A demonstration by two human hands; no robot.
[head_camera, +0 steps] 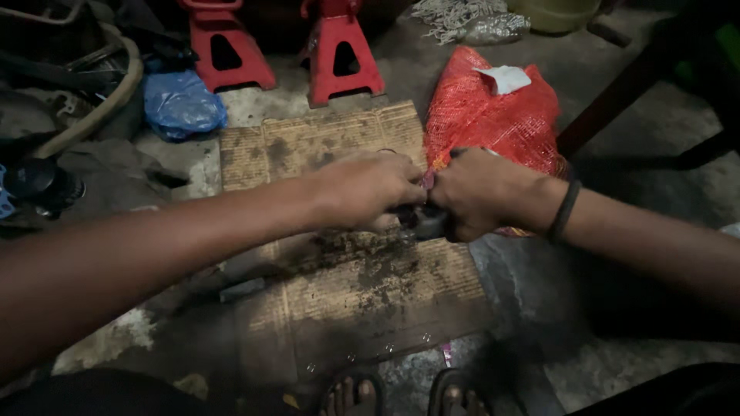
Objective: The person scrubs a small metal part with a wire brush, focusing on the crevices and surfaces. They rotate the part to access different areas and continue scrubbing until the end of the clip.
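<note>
Gripping a small dark part (422, 219) at frame centre above the soiled cardboard (362, 285), left hand (368, 189) and right hand (479, 192) are closing fingers tightly; greasy grime is probably risking slippage onto the floor.

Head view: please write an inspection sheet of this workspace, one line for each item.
Surface: stained cardboard sheet on concrete floor.
Job's things: small dark part, mostly hidden between both hands.
Clutter: red mesh sack, blue plastic bag, two red jack stands.
Grippers: left hand and right hand both closed on the part; dark band on right wrist.
Cables: thick hose at left.
Surroundings: dim; sandalled feet below.
</note>
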